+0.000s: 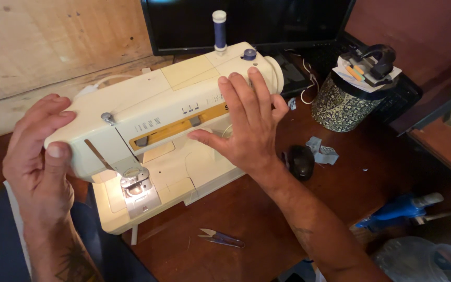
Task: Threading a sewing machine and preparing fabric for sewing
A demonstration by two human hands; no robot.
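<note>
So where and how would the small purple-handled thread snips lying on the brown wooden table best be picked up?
Pinch the purple-handled thread snips across the purple handle end, coming straight down from above. They lie flat on the brown wooden table, pointed metal blades facing left, with open space around them.

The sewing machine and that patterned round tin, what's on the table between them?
In the head view, between the sewing machine and the patterned tin lie a black rounded object, some grey scraps and a white cord on the wooden table.
</note>
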